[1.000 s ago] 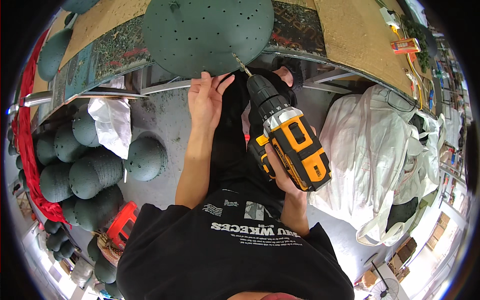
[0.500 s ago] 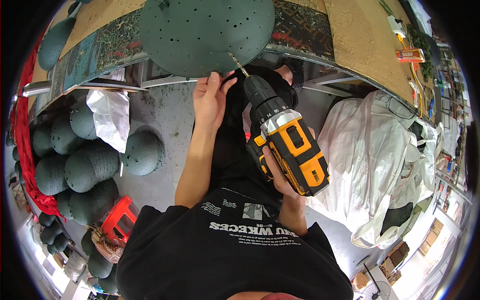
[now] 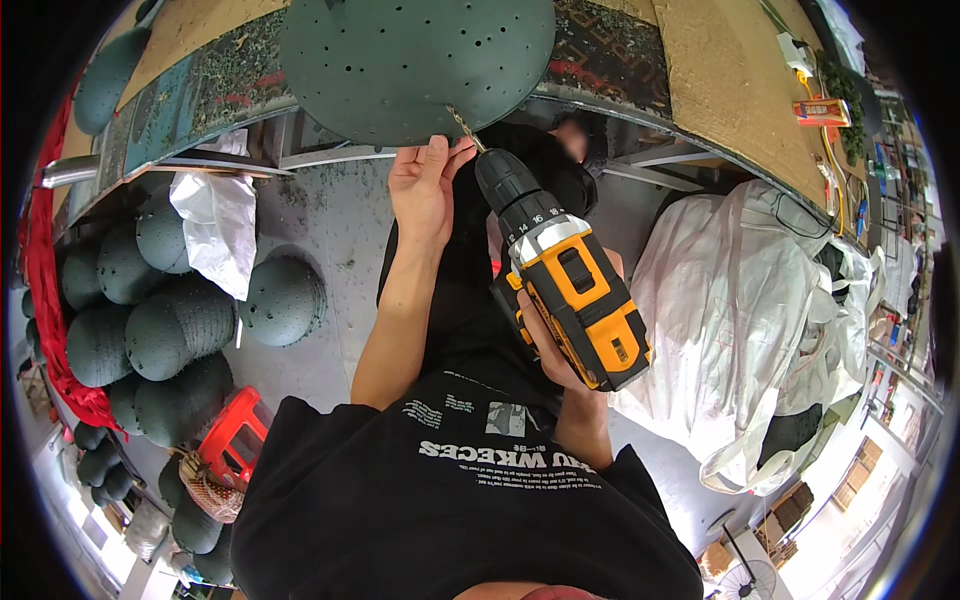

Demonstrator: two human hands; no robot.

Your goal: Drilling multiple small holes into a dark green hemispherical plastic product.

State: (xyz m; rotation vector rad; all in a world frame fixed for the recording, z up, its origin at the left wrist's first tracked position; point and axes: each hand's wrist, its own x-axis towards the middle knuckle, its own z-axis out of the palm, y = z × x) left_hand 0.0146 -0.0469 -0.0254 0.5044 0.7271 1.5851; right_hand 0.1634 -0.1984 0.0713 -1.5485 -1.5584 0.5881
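Observation:
A round, dark green domed shell (image 3: 410, 60), dotted with small holes, rests at the near edge of the bench. My left hand (image 3: 425, 195) pinches its near rim, thumb on the outer side and the other fingers partly hidden. Gripped in my right hand (image 3: 548, 345) is a yellow and black cordless drill (image 3: 575, 270), pointing away and to the left. Its twist bit (image 3: 463, 123) overlaps the shell near that rim, just right of my left fingertips. Whether the bit touches the surface, I cannot tell.
The bench (image 3: 725, 75) carries cardboard and green shavings. Stacks of similar green shells (image 3: 160, 330) fill the floor at left, near a red plastic stool (image 3: 235, 435). A large white woven sack (image 3: 730, 330) stands at right. A small orange box (image 3: 822, 112) lies at the bench's right.
The drill and its bit tip have shifted slightly left along the shell's near rim. My left hand keeps its hold on the rim, and the shell sits almost as before.

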